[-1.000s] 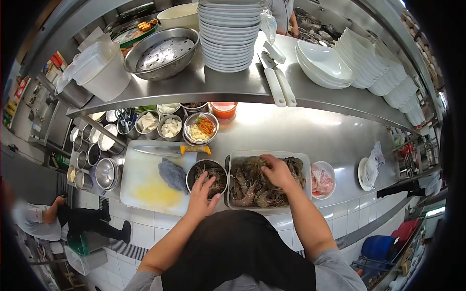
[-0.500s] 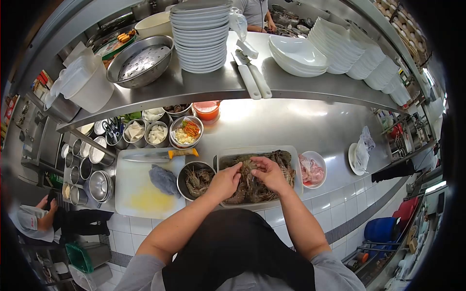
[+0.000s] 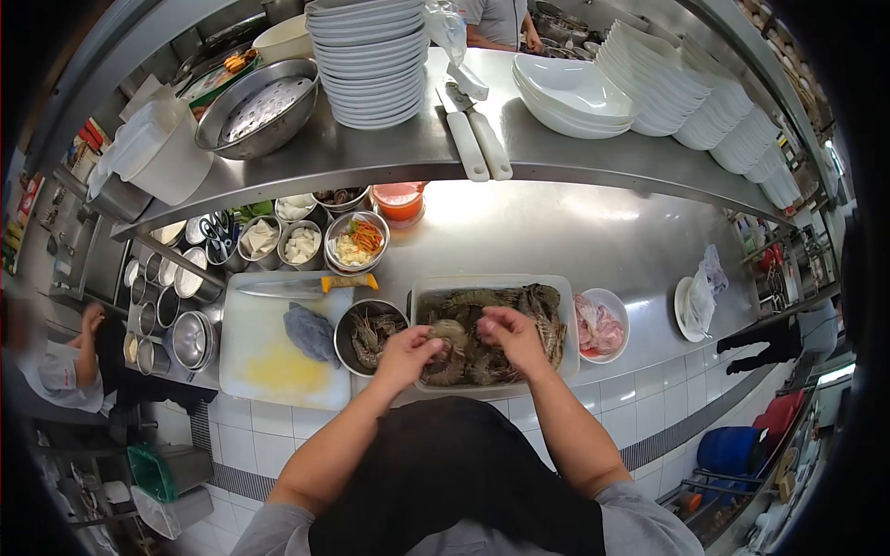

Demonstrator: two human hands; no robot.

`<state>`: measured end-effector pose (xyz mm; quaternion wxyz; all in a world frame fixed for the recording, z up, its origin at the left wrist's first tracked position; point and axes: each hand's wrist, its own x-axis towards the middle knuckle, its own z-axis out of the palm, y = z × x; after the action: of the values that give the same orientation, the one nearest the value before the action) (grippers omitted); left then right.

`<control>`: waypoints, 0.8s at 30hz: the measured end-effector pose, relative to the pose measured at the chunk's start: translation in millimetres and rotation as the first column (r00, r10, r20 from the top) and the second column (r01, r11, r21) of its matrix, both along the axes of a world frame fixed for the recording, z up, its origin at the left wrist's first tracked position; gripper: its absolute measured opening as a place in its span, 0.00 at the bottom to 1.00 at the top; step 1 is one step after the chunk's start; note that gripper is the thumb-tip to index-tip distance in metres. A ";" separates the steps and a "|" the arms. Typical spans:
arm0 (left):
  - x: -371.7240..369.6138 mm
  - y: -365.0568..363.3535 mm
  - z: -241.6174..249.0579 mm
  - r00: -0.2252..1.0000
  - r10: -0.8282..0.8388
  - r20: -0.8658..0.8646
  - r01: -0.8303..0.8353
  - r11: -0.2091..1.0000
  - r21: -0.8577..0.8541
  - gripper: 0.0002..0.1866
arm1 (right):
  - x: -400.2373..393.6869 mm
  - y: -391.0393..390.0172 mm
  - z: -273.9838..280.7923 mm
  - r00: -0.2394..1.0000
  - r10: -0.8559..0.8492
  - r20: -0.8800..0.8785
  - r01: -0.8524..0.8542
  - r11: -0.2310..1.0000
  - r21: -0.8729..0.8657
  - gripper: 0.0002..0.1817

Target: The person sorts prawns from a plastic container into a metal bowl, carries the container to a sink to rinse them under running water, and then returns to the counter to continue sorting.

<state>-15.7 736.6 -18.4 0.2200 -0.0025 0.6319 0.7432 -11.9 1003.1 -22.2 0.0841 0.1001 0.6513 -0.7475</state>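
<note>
fingers (image 3: 436, 345) of two hands pinch one prawn (image 3: 451, 331) over one tray (image 3: 491, 281).

Left hand (image 3: 405, 350) moved from steel bowl (image 3: 349, 326) to prawn (image 3: 451, 335), meeting right hand (image 3: 514, 334).

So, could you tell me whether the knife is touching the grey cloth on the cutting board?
Apart. The head view shows bare white board between the knife and the cloth.

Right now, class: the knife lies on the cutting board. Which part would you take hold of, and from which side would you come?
Grip the yellow handle, coming from above at its right end. The knife lies flat along the far edge of the board, blade pointing left, so the handle is the end nearest the left hand and safely away from the edge.
</note>
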 end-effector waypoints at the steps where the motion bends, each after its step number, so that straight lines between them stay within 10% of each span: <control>1: 1.1 -13.3 7.1 0.998 0.055 0.002 -0.055 0.997 0.053 0.13 | -6.4 7.3 -5.7 0.996 -0.025 -0.082 0.044 0.970 0.240 0.19; 6: 12.8 -91.8 5.7 0.946 0.325 0.011 -0.320 0.936 -0.145 0.21 | -46.2 16.1 -9.2 0.967 0.161 -0.199 0.095 0.494 0.864 0.20; 9: 35.6 -112.7 7.1 0.851 -0.072 -0.521 -0.461 0.376 -0.804 0.31 | -70.0 5.4 -37.2 0.939 0.331 -0.097 -0.001 0.285 0.959 0.22; 13: 55.7 -117.4 5.1 0.876 0.088 -0.475 -0.444 0.534 -0.720 0.36 | -77.4 -3.8 -32.4 0.910 0.413 0.042 -0.083 0.082 0.993 0.26; 24: 33.1 -100.1 30.7 0.750 0.043 -0.660 -0.483 0.717 -0.503 0.29 | -61.5 11.6 95.2 0.928 0.366 -0.067 -0.174 0.586 0.791 0.27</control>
<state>17.3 636.5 12.3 -0.1238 0.0641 0.8755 0.4627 -73.4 1014.6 73.0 0.0728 -0.0586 0.9204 -0.3797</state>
